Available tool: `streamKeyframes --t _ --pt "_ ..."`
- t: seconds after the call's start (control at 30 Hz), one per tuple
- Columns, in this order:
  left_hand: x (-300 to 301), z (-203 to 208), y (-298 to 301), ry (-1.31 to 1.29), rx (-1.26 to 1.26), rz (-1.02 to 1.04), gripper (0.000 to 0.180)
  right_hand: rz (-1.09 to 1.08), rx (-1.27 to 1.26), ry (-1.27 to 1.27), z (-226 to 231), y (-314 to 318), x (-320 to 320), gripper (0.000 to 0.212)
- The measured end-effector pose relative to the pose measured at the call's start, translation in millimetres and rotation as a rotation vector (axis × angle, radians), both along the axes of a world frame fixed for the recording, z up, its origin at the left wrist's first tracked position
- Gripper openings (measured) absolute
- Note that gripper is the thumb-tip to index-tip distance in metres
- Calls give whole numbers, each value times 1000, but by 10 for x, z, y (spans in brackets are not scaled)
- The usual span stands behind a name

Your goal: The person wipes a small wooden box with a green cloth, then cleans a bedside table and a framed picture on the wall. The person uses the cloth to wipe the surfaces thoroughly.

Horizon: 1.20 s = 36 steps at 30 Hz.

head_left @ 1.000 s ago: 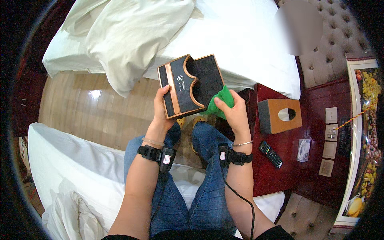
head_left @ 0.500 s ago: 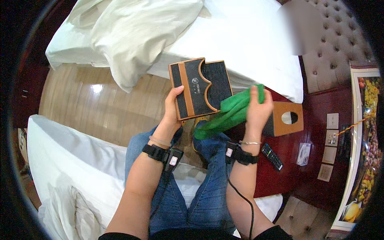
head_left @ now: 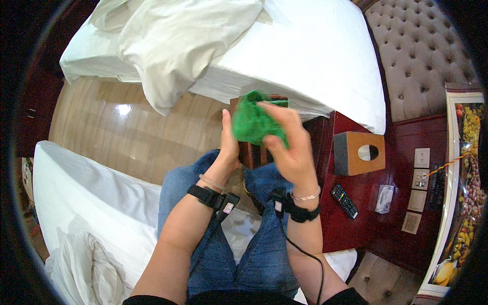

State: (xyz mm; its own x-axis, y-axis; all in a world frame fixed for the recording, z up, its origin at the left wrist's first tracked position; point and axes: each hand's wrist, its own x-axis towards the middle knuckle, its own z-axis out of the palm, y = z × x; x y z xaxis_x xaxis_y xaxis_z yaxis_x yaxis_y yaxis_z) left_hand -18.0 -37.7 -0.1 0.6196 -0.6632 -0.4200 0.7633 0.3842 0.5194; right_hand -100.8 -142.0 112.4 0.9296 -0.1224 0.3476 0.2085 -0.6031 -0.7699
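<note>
My left hand (head_left: 230, 140) grips the side of a small black organizer box with brown trim (head_left: 247, 156), held in front of me over the floor. Its thumb points up along the edge. My right hand (head_left: 294, 142) has its fingers closed on a bunched green cloth (head_left: 253, 124), which lies against the box and hides most of it. Motion blurs the cloth and the right fingertips.
On the dark red nightstand (head_left: 330, 229) at right stand a brown and grey tissue box (head_left: 377, 158), a black remote (head_left: 344, 201) and a white wrapped packet (head_left: 385, 199). A white bed (head_left: 315, 56) lies ahead, another bed (head_left: 96, 188) near left. Wall sockets (head_left: 421, 178) sit beyond the nightstand.
The right hand has swung left, bringing the green cloth from beside the box onto it. The box has turned in my left hand, and its black front no longer shows.
</note>
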Motion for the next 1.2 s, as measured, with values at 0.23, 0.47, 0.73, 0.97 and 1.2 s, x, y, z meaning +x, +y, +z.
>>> streamKeyframes --t 0.23,0.47,0.73,0.97,1.2 --pt "-5 -214 -11 -103 160 111 43 -229 -485 257 -582 138 173 58" --pt "-18 -362 17 -615 611 59 41 -373 -195 151 -647 75 213 62" --pt "236 -344 205 -13 -147 202 53 -226 -454 263 -685 614 44 63" --pt "229 -659 167 -264 -107 187 40 -335 -472 198 -638 719 46 65" --pt "-42 -144 -4 -695 963 54 56 -458 -4 43 -789 116 186 59"
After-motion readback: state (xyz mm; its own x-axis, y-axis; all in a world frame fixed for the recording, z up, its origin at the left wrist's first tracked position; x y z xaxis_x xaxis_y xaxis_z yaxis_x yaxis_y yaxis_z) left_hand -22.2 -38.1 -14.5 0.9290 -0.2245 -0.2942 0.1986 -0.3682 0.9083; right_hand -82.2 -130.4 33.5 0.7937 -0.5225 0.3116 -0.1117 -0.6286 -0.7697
